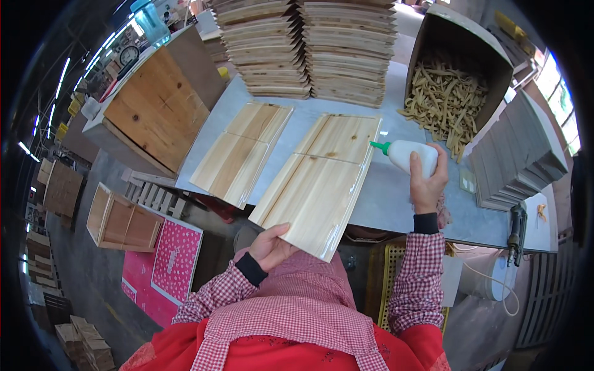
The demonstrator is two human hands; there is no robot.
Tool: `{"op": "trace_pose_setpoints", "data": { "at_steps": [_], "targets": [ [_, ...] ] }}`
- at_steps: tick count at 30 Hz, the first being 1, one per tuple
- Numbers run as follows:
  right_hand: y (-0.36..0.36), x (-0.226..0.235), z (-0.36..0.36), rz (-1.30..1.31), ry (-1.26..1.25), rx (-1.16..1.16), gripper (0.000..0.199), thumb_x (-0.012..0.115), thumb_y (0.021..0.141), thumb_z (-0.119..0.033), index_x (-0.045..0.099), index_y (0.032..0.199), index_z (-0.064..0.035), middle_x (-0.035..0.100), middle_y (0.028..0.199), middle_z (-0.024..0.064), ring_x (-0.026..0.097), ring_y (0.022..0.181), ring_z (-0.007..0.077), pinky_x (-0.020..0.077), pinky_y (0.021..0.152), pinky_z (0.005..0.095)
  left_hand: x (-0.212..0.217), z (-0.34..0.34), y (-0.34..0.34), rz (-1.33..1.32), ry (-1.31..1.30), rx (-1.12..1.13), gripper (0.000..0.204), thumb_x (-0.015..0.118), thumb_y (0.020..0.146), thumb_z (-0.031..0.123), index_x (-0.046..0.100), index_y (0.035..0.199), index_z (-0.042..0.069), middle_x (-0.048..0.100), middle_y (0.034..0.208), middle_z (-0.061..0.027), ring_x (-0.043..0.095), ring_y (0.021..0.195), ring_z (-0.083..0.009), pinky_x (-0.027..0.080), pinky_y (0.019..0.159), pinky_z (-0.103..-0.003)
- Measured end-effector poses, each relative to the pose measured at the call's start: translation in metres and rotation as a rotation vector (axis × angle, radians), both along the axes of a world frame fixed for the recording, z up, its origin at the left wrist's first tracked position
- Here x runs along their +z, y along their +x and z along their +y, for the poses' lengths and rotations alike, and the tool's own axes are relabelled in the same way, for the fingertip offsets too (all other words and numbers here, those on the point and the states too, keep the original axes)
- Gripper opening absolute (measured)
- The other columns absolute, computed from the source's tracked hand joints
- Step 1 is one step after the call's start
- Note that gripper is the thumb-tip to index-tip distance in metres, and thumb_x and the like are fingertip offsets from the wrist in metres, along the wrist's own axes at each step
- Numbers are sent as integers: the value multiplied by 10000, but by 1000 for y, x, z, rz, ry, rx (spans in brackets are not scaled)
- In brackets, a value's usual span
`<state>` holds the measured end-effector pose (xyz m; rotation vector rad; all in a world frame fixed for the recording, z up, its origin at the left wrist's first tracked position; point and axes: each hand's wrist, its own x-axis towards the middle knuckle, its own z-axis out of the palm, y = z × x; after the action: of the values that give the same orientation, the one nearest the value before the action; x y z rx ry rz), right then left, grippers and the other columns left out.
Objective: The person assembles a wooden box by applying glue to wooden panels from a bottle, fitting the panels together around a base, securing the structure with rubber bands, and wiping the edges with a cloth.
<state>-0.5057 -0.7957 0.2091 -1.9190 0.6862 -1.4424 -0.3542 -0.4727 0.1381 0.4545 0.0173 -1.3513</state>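
My left hand (270, 247) grips the near left corner of a pale wooden panel (315, 179), thumb on top. The panel reaches out over the table's front edge, and a groove crosses its far part. Along its right edge runs a shiny wet-looking line. In my right hand (429, 182) is a white squeeze bottle (405, 154) with a green nozzle, tilted so that the tip is at the panel's right edge; whether it touches I cannot tell. Left of this panel a second grooved wooden panel (242, 151) lies flat on the grey table (396, 207).
Two tall stacks of wooden panels (346, 52) stand at the back. An open box (461, 37) of wood strips (448, 99) tips toward me at the back right. Grey boards (516, 151) and a pneumatic tool (515, 232) are at the right. A wooden box (154, 117) stands left.
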Motion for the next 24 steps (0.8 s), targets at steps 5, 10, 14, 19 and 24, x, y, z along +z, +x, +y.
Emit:
{"op": "trace_pose_setpoints", "data": {
  "at_steps": [5,10,14,19,24],
  "targets": [
    [13,-14,-40,-46,-33,-170,378,724,841,-179,550,1128,-5,620,966,116,616,859,205,507,767,342,-9,7,0,-3,10,-54,578,560,948,120,297,1429,-63,459,1414,-204,478,1304,-297,387,1118,-433],
    [-1,-35,-44,-209,249,-232,457,733,840,-189,496,1181,2,580,1049,129,597,889,226,494,804,344,-10,13,1,5,85,-26,577,585,922,119,345,1416,-59,478,1412,-191,476,1305,-303,356,1124,-455],
    [-71,-72,-56,-174,179,-475,472,740,808,-168,465,1151,5,559,1048,135,576,935,245,476,846,361,-9,11,4,-60,43,86,571,577,920,118,356,1420,-44,504,1391,-187,472,1311,-297,356,1124,-459],
    [-145,-87,-69,-118,127,-695,377,707,761,-104,455,1021,-3,515,961,108,529,941,253,436,891,377,-10,-2,16,-47,52,112,567,587,918,133,371,1416,-33,516,1382,-180,483,1302,-297,370,1117,-454],
    [-180,-90,-88,461,34,-810,419,706,788,-242,504,1032,32,562,1042,216,518,1028,380,397,934,461,-18,12,24,-20,-25,178,547,594,915,126,390,1394,-40,528,1368,-175,517,1265,-286,401,1097,-436]
  ]
}}
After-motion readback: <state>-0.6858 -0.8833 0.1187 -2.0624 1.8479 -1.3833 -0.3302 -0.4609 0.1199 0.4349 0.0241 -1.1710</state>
